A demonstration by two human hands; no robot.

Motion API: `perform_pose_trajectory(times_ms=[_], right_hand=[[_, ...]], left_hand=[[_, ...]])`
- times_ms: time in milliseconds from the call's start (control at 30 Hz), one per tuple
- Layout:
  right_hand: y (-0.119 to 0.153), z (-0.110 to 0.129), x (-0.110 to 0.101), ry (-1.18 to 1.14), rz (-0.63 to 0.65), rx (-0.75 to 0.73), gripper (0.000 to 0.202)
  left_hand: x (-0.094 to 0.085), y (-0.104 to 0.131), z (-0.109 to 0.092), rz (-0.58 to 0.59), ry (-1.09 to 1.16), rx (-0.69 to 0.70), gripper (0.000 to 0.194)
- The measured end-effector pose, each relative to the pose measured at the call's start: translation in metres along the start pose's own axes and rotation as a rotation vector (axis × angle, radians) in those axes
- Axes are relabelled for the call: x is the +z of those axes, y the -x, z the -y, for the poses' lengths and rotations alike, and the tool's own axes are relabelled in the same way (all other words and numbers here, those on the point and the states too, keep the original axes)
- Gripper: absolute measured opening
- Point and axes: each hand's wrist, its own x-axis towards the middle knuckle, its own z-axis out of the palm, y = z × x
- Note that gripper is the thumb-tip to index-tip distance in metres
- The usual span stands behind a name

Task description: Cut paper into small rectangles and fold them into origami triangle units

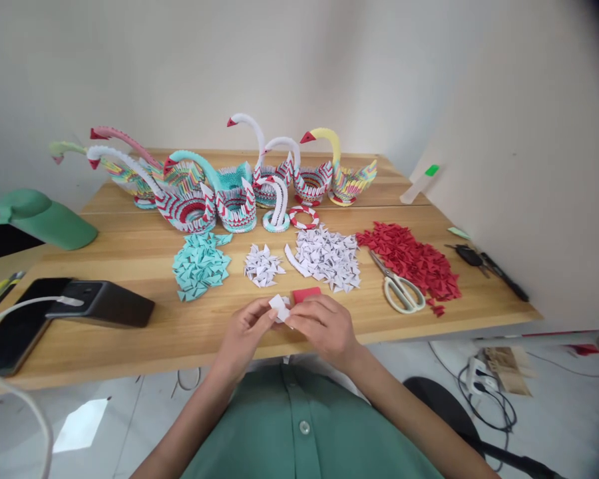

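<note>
Both hands work at the near edge of the tabletop (130,332), just past the person's green shirt. Left hand (243,332) and right hand (324,327) meet over a small white paper piece (280,307). Fingers of both pinch it from opposite sides, thumbs on top, so the piece is held flat and taut between them. It sits slightly above the wood, not resting on it as far as I can tell.

Red paper pad (306,293) lies just behind the right hand, touching or nearly touching the knuckles, within easy reach.

Stock is sorted by colour in a row across the middle: teal folded triangles (200,264) left, small white pile (263,265) next, larger white pile (328,256), then red triangles (413,256) toward the right edge. Separate heaps keep colours from mixing. Scissors (400,287) lie shut between the larger white pile and the red one, handles toward the near edge.

Finished paper swans (239,189) stand along the far edge, clear of the working zone. Two small paper rings (303,217) sit just in front of them.

Left end: phone (17,326) with white cable (4,372), dark box (102,303) beside it, green cap (47,218) behind. Right edge: keys (472,256).
</note>
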Motion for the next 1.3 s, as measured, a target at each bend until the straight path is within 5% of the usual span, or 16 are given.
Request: perform_pose_trajectory(times_ms=[467, 700, 933, 1133, 1300], right_hand=[[0.004, -0.010, 0.011, -0.119, -0.022, 0.140, 0.015], [-0.004, -0.007, 0.010, -0.601, 0.032, 0.615, 0.008], [-0.007, -0.005, 0.014, -0.920, 0.097, 0.981, 0.016], [-0.009, -0.004, 0.014, -0.925, 0.072, 1.032, 0.017], [-0.006, 0.000, 0.018, -0.868, 0.012, 1.008, 0.017]], left_hand=[[-0.004, 0.002, -0.003, -0.097, -0.606, 0.263, 0.023], [-0.002, 0.002, -0.004, -0.070, -0.691, 0.416, 0.020], [-0.001, 0.003, -0.004, -0.063, -0.674, 0.416, 0.022], [0.000, 0.003, -0.002, -0.071, -0.653, 0.381, 0.022], [0.002, 0.002, 0.005, -0.079, -0.484, 0.211, 0.021]])
